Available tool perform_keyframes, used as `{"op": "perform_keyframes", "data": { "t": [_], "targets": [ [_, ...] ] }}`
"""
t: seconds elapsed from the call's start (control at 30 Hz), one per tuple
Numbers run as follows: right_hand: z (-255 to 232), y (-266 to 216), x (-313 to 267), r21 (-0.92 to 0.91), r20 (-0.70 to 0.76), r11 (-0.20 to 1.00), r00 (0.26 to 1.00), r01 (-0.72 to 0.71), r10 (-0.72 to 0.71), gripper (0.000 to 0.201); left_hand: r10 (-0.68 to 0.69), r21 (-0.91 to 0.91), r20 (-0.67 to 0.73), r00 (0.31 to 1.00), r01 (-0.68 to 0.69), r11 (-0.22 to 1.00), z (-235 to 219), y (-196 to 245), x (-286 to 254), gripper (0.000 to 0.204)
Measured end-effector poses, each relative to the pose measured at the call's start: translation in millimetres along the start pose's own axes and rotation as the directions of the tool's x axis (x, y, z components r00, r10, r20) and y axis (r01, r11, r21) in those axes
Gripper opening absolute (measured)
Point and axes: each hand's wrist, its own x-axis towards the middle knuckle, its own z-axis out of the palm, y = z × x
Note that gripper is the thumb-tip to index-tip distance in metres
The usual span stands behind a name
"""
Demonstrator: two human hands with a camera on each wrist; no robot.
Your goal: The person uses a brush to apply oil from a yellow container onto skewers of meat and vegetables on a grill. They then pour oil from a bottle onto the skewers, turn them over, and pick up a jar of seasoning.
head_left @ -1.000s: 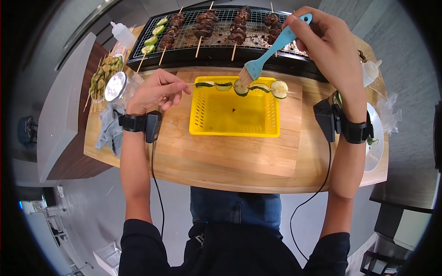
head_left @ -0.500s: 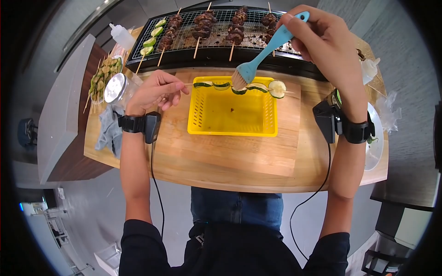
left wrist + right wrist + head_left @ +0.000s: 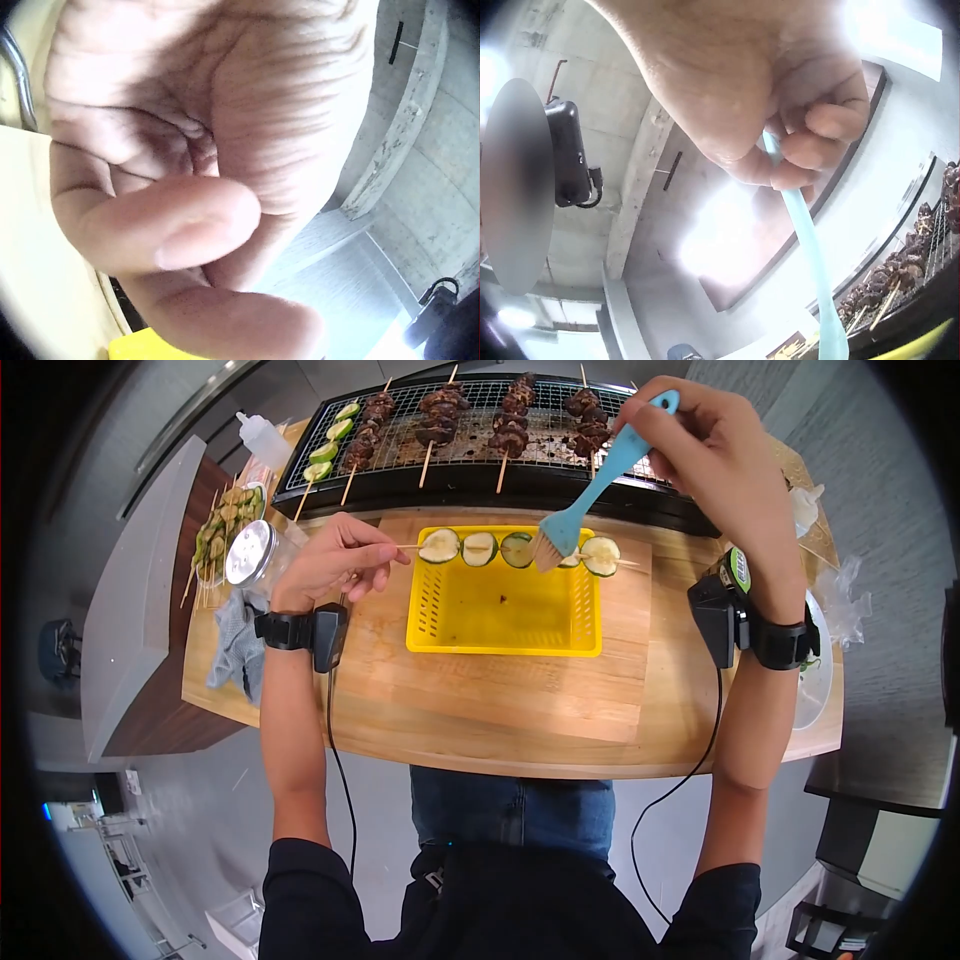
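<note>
Above the yellow basket [image 3: 503, 648], a skewer of cucumber-like green-rimmed slices [image 3: 479, 549] is held level. My left hand [image 3: 345, 558] pinches its left stick end between thumb and fingertips; the left wrist view shows that hand [image 3: 202, 150] with curled fingers, the stick out of sight. High on the right, my right hand [image 3: 715, 460] grips the handle of a light blue brush [image 3: 600, 475]. The brush's bristles touch the skewer near its fourth slice. In the right wrist view the fingers of my right hand [image 3: 780, 112] wrap the blue handle [image 3: 806, 240].
Behind the basket stands a black grill [image 3: 430, 495] with several meat skewers [image 3: 441, 412] and one of green slices [image 3: 324, 453]. At left are a squeeze bottle [image 3: 264, 438], a lidded jar [image 3: 252, 552], a plate of skewers and a grey cloth [image 3: 238, 640]. A white plate [image 3: 815, 685] lies right.
The slices on the skewer have turned so their flat faces show. The brush has shifted right along it, from the middle slice toward the fourth. My left hand has barely moved.
</note>
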Motion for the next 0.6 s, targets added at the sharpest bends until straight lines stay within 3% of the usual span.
{"op": "perform_keyframes", "data": {
  "t": [0.03, 0.1, 0.2, 0.43, 0.5, 0.53, 0.6],
  "targets": [
    [-3.9, -2.9, 0.4, -0.002, 0.001, 1.000, 1.000, 0.002, -0.002, 0.019, 0.002, 0.005, -0.010, 1.000, -0.002, 1.000, 0.2, 0.5, -0.3, 0.021],
    [-12.3, -24.6, 1.2, -0.012, -0.043, 0.978, 0.977, -0.208, 0.207, 0.020, 0.003, 0.001, -0.016, 1.000, -0.003, 1.000, -1.1, -0.8, -0.2, 0.020],
    [-14.1, -25.2, -3.6, -0.026, -0.107, 0.990, 0.985, -0.138, 0.134, 0.021, 0.003, 0.000, -0.015, 1.000, -0.003, 1.000, -1.8, -2.2, 1.2, 0.020],
    [-15.0, -21.0, 0.1, -0.029, -0.065, 0.993, 0.992, -0.111, 0.109, 0.022, 0.007, -0.017, -0.014, 1.000, -0.007, 1.000, -1.2, -2.5, 2.0, 0.019],
    [-12.3, -35.8, 2.2, -0.236, -0.113, 0.938, 0.966, -0.252, 0.231, 0.022, 0.005, -0.005, -0.015, 1.000, -0.005, 1.000, -0.6, -1.4, 1.8, 0.019],
    [-12.4, -33.4, 0.6, -0.237, -0.112, 0.938, 0.966, -0.253, 0.232, 0.022, 0.004, 0.008, -0.017, 1.000, -0.004, 1.000, -0.6, -1.0, 1.7, 0.019],
    [-14.3, -25.6, -3.7, -0.067, -0.112, 0.986, 0.983, -0.151, 0.143, 0.022, 0.002, 0.016, -0.028, 1.000, -0.002, 1.000, -0.7, -1.9, 2.0, 0.021]
  ]
}}
